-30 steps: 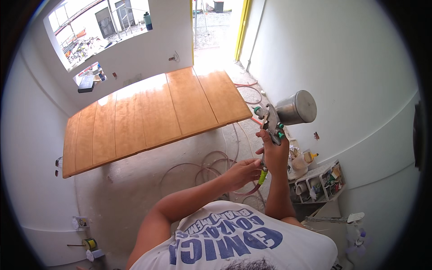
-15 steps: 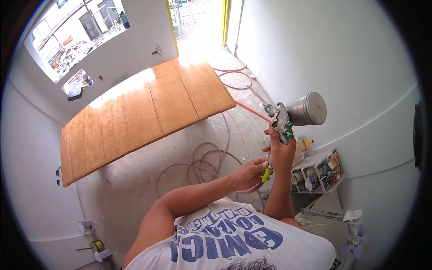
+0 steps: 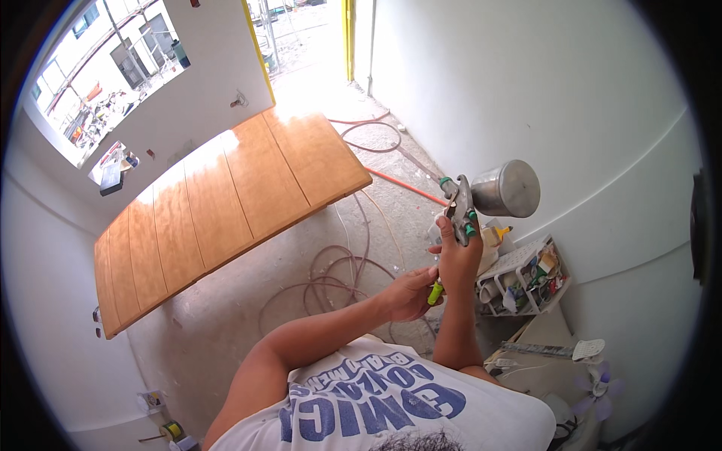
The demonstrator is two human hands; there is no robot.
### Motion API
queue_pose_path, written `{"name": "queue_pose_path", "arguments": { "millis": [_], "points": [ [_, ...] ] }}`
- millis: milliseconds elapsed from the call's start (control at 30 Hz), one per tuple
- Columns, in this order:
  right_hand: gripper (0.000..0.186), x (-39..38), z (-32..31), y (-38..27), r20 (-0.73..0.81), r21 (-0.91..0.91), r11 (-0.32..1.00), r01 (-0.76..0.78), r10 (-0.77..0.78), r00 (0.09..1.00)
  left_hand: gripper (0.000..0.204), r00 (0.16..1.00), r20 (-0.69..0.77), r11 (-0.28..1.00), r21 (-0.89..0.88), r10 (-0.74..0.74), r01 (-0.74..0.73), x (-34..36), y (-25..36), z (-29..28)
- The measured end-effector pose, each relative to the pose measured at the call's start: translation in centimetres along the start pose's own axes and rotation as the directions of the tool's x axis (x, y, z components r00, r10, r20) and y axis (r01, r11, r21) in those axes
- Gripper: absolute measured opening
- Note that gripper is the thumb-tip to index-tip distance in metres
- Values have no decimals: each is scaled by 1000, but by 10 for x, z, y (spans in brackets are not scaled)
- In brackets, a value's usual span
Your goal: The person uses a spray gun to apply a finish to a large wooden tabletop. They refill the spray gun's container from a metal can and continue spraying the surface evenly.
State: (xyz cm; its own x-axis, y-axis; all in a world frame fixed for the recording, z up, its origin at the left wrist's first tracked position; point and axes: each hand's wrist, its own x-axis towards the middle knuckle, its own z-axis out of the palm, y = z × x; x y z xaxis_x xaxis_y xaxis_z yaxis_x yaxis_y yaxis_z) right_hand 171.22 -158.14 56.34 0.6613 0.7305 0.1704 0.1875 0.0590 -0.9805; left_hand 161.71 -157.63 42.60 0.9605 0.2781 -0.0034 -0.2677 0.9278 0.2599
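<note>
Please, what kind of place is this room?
Probably a room under construction or renovation, used for spray finishing: a bare concrete floor with coiled hoses, a large wooden panel laid flat, and a spray gun in the right hand.

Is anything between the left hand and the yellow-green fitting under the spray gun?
Nothing visible. The left hand already touches the yellow-green fitting at the base of the spray gun, which the right hand grips by its handle.
</note>
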Motion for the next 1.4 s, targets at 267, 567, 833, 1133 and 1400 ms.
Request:
{"name": "queue_pose_path", "arguments": {
  "millis": [267, 567, 833, 1133, 1400],
  "points": [
    [31, -5, 2, -3, 1, -7, 1000, -20, 20, 1000, 42, 1000, -18, 1000, -7, -4, 4, -2, -1, -2],
    [33, -6, 19, -8, 28, -5, 1000, -14, 14, 1000, 27, 991, -127, 999, -9, 36, -38, -17, 14, 19],
    [31, -9, 33, -7, 73, -40, 999, 24, -21, 997, 26, 982, -159, 994, 14, 105, -104, -27, 19, 19],
    [31, -10, 42, 1, 113, 10, 1000, 8, -9, 994, 26, 986, -115, 992, 55, 118, -113, -38, 28, 15],
    [31, -15, 47, 3, 146, 21, 1000, -16, 13, 989, 32, 985, -72, 988, 8, 155, -155, -43, 19, -2]
  ]
}}
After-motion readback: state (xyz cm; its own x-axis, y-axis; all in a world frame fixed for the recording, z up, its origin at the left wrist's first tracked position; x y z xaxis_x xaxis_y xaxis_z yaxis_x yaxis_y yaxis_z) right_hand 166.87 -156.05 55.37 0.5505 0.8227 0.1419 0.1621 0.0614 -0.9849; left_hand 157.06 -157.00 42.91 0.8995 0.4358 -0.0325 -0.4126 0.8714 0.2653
